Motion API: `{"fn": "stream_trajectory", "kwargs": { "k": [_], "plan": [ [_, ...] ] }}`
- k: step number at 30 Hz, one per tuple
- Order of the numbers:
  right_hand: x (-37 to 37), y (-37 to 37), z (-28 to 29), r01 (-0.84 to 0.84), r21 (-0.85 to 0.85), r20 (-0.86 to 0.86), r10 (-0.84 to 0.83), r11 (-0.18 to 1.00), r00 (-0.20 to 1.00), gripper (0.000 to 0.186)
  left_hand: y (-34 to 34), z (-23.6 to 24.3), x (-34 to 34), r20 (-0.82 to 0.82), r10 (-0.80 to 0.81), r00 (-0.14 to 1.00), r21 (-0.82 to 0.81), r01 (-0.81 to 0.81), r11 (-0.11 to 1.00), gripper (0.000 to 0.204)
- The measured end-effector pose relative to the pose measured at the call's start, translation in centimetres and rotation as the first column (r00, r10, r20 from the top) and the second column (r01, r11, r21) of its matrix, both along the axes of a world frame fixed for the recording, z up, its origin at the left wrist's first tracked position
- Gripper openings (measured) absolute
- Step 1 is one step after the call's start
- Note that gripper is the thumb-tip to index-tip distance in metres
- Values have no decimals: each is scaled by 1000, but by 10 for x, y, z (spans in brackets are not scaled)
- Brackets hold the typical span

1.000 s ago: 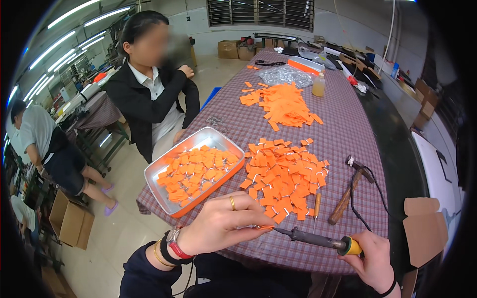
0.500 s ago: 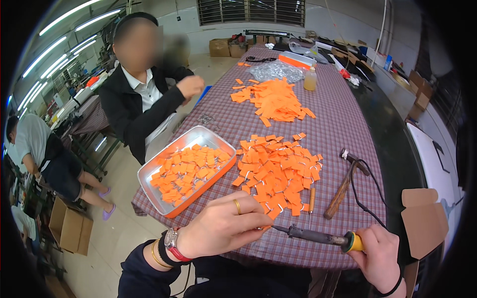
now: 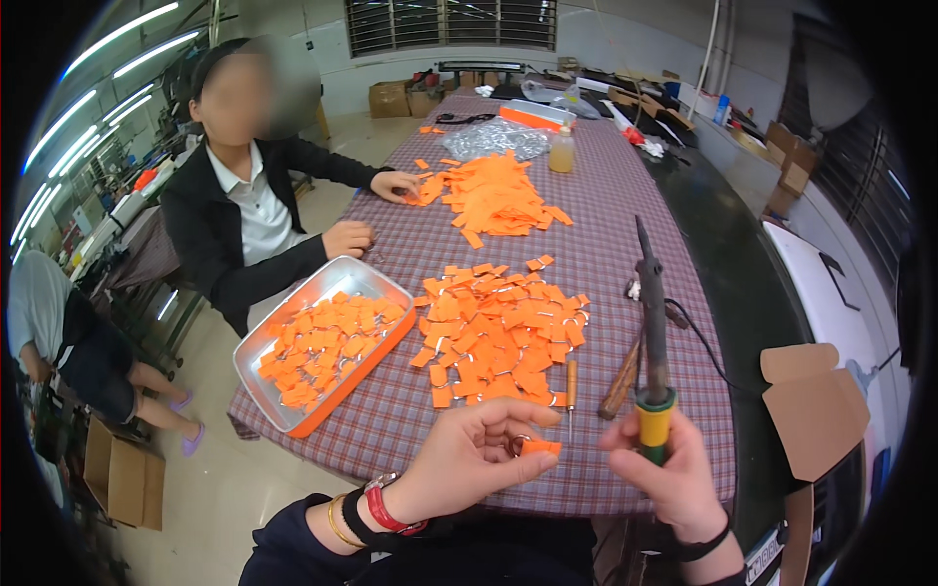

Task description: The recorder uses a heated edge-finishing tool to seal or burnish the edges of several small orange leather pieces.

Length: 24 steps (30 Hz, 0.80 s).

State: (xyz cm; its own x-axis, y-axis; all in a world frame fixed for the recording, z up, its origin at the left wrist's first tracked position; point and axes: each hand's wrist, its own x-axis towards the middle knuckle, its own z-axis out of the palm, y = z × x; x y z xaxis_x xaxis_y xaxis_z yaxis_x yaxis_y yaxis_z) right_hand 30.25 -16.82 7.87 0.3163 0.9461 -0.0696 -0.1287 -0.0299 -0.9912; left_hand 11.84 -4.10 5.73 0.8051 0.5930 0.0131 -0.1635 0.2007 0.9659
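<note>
Tab and ring sit pinched in the grip of the left hand, just on the near side of the orange pile; the ring, partly hidden, is hard to make out. The tab looks light and pliable, best taken by its flat edge. Right of the pile, the right hand clasps the soldering iron by its handle; its stiff dark shaft may be hot.
</note>
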Motion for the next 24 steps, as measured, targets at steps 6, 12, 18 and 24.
{"fn": "stream_trajectory", "kwargs": {
  "k": [6,12,18,24],
  "plan": [
    [-11,9,-13,-72,41,-24,73,997,997,33,-5,0,6,-63,-78,995,36,80,996,41],
    [-15,11,-19,-30,70,111,22,997,994,32,0,-7,5,-48,-179,983,-50,176,983,25],
    [-15,17,-23,1,69,67,-6,998,998,31,4,-10,4,-64,-154,986,-159,143,977,18],
    [-19,18,-26,8,98,101,-18,995,995,30,-2,-17,5,-50,-63,997,59,66,996,16]
  ]
}}
